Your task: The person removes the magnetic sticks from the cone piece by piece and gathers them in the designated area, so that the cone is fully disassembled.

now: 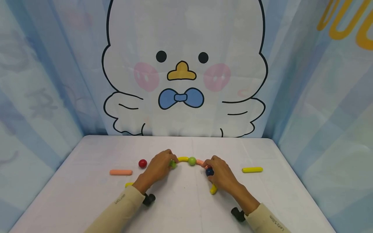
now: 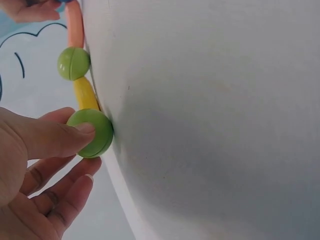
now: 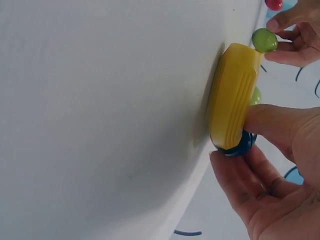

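Observation:
In the head view, an arch of coloured rods and balls lies on the table between both hands. My left hand (image 1: 160, 165) pinches the green ball (image 2: 102, 125) at the arch's left end, thumb on top. From it run a curved yellow rod (image 1: 183, 159), a second green ball (image 1: 192, 161) and a curved orange rod (image 1: 199, 162). With thumb and fingers, my right hand (image 1: 222, 174) holds the dark blue ball (image 1: 209, 171) on the right side. Against that ball sits another yellow rod (image 3: 232, 95), pointing towards me; the hand partly covers this end.
Left of the arch lie a red ball (image 1: 142, 163) and a straight orange rod (image 1: 120, 172). A yellow piece (image 1: 128, 184) is mostly hidden by the left forearm. A straight yellow rod (image 1: 252, 170) lies on the right. Printed curtains surround the white table (image 1: 186, 213).

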A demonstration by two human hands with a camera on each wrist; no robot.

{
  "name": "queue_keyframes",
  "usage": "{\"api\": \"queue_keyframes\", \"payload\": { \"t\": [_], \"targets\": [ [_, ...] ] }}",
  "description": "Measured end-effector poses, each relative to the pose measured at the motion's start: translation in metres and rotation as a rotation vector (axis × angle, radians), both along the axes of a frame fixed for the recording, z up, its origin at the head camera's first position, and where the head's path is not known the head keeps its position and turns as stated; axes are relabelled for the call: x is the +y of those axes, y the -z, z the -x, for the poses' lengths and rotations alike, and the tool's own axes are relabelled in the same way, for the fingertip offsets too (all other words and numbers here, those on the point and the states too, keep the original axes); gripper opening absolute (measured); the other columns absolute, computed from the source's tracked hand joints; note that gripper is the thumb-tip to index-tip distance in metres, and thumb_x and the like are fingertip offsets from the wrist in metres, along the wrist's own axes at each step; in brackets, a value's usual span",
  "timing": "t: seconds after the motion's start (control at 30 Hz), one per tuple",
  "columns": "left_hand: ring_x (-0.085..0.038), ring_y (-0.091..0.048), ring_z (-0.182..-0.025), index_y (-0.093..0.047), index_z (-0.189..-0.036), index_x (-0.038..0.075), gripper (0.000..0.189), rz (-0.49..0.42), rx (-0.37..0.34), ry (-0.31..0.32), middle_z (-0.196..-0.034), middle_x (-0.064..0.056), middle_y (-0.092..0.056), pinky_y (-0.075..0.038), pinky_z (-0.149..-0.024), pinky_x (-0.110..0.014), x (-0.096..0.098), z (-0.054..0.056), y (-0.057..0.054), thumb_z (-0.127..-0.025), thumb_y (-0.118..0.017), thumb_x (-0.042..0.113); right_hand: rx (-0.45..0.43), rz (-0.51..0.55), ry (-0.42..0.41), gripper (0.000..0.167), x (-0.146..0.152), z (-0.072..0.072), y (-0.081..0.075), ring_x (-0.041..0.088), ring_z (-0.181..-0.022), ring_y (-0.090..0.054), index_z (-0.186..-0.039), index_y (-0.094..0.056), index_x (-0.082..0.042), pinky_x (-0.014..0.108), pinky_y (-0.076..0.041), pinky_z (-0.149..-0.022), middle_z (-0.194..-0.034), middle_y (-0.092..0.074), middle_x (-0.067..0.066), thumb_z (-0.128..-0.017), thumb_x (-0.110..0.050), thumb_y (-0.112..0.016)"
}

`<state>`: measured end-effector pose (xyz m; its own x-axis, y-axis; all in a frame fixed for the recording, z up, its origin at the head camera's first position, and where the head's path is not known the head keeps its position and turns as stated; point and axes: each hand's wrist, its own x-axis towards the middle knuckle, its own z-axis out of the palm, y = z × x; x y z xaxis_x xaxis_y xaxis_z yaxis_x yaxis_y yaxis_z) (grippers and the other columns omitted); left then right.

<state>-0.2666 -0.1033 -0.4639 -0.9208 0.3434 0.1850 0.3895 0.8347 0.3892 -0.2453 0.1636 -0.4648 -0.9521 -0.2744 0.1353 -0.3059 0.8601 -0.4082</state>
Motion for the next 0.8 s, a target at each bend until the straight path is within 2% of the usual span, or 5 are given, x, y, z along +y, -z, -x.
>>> {"api": "queue_keyframes", "payload": {
  "t": [0.23, 0.33, 0.47, 0.63, 0.8],
  "targets": [
    [-0.022, -0.064, -0.105, -0.081, -0.113, 0.016, 0.031, -0.028, 0.091, 0.019, -0.112, -0.004, -0.072, -0.058, -0.100, -0.041, 0.008, -0.007, 0.000, -0.085, -0.089, 0.006, 0.002, 0.054, 0.094, 0.045, 0.006, -0.007, -0.003, 0.019, -0.096, -0.064, -0.119, -0.077, -0.019, 0.037, -0.057, -0.086, -0.104, -0.067, 0.000, -0.078, -0.012, -0.095],
    [-0.022, -0.064, -0.106, -0.080, -0.115, 0.017, 0.033, -0.052, 0.139, 0.057, -0.112, -0.004, -0.072, -0.058, -0.098, -0.040, 0.018, -0.011, -0.001, -0.084, -0.091, 0.010, -0.014, 0.080, 0.155, 0.045, 0.010, -0.012, -0.005, 0.017, -0.092, -0.065, -0.121, -0.076, -0.019, 0.036, -0.058, -0.081, -0.102, -0.069, 0.001, -0.080, -0.016, -0.095],
    [-0.020, -0.065, -0.106, -0.080, -0.118, 0.018, 0.035, -0.074, 0.160, 0.124, -0.112, -0.003, -0.073, -0.058, -0.096, -0.039, 0.037, -0.016, -0.001, -0.085, -0.091, 0.014, -0.071, 0.107, 0.234, 0.043, 0.016, -0.017, -0.006, 0.015, -0.083, -0.064, -0.120, -0.076, -0.016, 0.032, -0.056, -0.074, -0.095, -0.070, 0.000, -0.081, -0.019, -0.094],
    [-0.019, -0.065, -0.106, -0.079, -0.120, 0.020, 0.034, -0.067, 0.147, 0.181, -0.112, -0.002, -0.073, -0.057, -0.094, -0.035, 0.062, -0.017, 0.003, -0.088, -0.089, 0.017, -0.164, 0.107, 0.271, 0.038, 0.021, -0.021, -0.004, 0.017, -0.079, -0.060, -0.110, -0.075, -0.010, 0.030, -0.052, -0.070, -0.085, -0.068, 0.000, -0.080, -0.023, -0.095],
    [-0.017, -0.065, -0.106, -0.079, -0.120, 0.021, 0.031, -0.055, 0.097, 0.209, -0.111, -0.001, -0.073, -0.056, -0.096, -0.032, 0.085, -0.014, 0.007, -0.090, -0.087, 0.021, -0.198, 0.107, 0.262, 0.032, 0.021, -0.023, -0.001, 0.017, -0.078, -0.058, -0.100, -0.074, -0.010, 0.030, -0.049, -0.070, -0.081, -0.067, -0.001, -0.081, -0.025, -0.094]
  ]
}}
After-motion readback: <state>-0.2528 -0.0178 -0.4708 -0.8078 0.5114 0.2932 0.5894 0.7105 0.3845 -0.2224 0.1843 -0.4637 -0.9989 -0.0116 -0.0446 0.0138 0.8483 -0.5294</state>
